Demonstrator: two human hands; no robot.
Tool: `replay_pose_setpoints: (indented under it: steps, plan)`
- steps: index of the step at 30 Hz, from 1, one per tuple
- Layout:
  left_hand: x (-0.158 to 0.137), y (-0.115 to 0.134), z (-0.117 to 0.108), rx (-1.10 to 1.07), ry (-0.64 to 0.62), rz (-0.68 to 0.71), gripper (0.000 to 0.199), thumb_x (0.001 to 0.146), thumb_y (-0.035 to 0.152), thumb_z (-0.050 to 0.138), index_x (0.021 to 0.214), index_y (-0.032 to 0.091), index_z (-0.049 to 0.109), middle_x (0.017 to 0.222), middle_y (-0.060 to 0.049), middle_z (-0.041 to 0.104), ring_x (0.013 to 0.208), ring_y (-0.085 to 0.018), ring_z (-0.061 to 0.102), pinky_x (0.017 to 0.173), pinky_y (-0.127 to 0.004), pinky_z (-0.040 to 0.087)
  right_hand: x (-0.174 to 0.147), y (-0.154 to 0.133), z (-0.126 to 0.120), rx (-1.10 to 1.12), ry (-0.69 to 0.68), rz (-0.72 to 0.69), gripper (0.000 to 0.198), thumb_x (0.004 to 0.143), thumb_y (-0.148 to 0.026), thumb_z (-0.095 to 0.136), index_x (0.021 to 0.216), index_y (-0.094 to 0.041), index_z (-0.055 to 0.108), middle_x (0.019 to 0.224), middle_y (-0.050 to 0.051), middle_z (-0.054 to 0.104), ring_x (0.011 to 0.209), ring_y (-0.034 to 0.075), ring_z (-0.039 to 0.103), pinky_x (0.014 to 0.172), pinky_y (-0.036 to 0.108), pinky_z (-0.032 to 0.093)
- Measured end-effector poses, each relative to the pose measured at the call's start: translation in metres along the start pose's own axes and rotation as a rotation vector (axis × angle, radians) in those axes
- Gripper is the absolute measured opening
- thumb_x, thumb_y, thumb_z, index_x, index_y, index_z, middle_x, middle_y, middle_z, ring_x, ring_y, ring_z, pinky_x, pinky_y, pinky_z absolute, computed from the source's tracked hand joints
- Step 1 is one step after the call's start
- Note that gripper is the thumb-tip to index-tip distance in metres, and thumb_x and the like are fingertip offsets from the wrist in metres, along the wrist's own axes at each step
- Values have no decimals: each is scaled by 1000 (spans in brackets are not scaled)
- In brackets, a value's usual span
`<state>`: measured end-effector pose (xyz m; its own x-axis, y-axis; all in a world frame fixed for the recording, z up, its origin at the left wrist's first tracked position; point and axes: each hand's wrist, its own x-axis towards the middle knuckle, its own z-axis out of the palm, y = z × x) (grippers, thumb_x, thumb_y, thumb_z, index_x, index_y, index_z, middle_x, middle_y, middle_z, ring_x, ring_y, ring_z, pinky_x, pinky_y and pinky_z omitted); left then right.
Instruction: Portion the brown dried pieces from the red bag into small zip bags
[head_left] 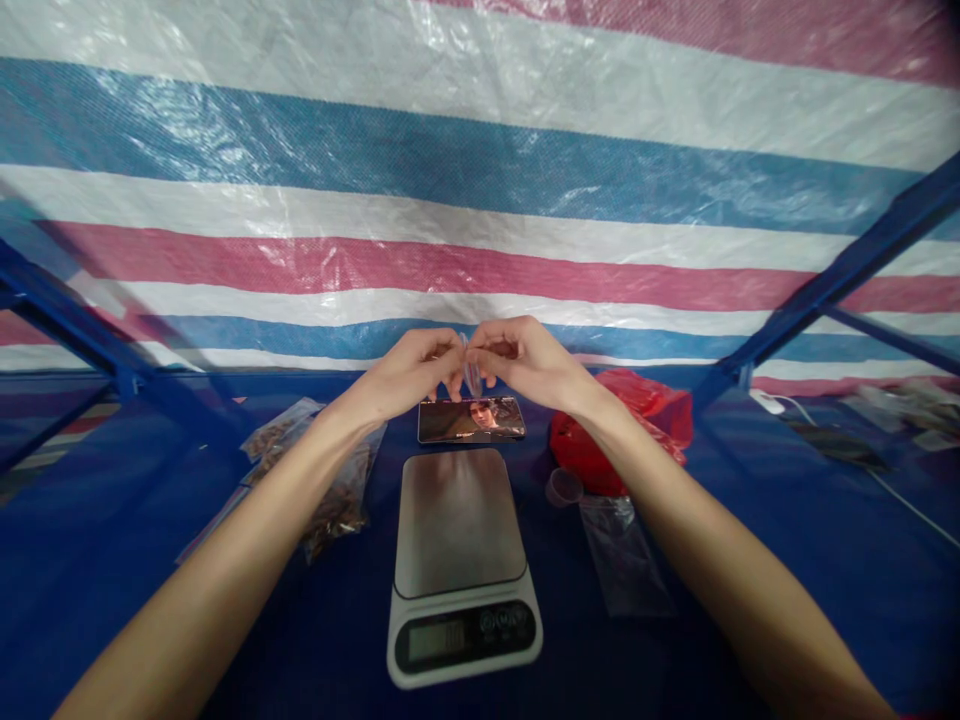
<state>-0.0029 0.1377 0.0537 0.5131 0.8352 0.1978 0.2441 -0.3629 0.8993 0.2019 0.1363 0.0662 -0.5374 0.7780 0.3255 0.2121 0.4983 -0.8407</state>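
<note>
Both hands are raised above the phone, with a small clear plastic bag (471, 372) upright between them. My left hand (417, 366) pinches its left side with thumb and fingers. On the opposite side, the fingers of my right hand (526, 362) are closed on the same bag. Just below lies a phone (450, 424) on its side, its screen lit with a picture. In front of it stands a kitchen scale (460, 530) with a bare metal plate; its display is too dim to read surely.
Clear bags of brown dried pieces (341, 505) lie left of the scale. To the right are a red plastic bag (654, 412), a small clear cup (564, 487) and a flat clear bag (624, 556). Blue metal struts (817, 290) and a striped tarp (480, 160) bound the blue surface.
</note>
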Motion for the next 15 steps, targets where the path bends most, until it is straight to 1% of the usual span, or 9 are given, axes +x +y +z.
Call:
replay_pose_setpoints:
  steps: [3, 5, 8, 11, 13, 15]
  plan:
    - [-2, 3, 1, 47, -53, 23, 30, 100, 42, 58, 83, 18, 66, 72, 0, 67, 68, -13, 65, 59, -24, 47, 1, 1, 0, -69, 49, -6, 15, 89, -23, 64, 76, -18, 66, 68, -1, 66, 62, 13, 60, 59, 27, 44]
    - [-4, 6, 3, 80, -85, 57, 29, 100, 37, 57, 79, 18, 65, 71, 1, 65, 68, -12, 63, 63, -24, 46, 2, 1, 0, -81, 74, -11, 16, 88, -22, 63, 73, -19, 64, 65, -2, 64, 60, 12, 58, 57, 26, 41]
    - [-6, 10, 7, 139, -41, 81, 32, 99, 29, 50, 71, 19, 62, 67, 2, 64, 66, -12, 61, 66, -25, 44, 2, 1, -2, -39, 58, -6, 16, 87, -23, 62, 72, -19, 63, 65, -2, 64, 60, 12, 58, 56, 26, 41]
    - [-5, 9, 9, 188, 0, 78, 38, 100, 29, 45, 67, 19, 60, 65, 1, 65, 66, -13, 61, 67, -27, 44, 0, 1, -4, -6, -6, 14, 16, 88, -26, 63, 75, -18, 64, 68, -1, 67, 61, 13, 60, 57, 26, 43]
    - [-6, 9, 10, 229, 8, 60, 37, 98, 30, 46, 64, 20, 59, 63, 1, 64, 64, -13, 61, 65, -28, 42, 0, 2, -4, -39, -28, 27, 15, 87, -26, 62, 75, -18, 64, 67, -1, 66, 61, 13, 59, 59, 27, 42]
    - [-7, 10, 11, 334, 32, 18, 33, 93, 25, 50, 61, 21, 56, 60, 1, 61, 61, -14, 58, 61, -28, 37, -1, 2, -1, -160, -2, 41, 15, 85, -22, 61, 70, -19, 61, 63, -3, 61, 59, 12, 54, 58, 27, 38]
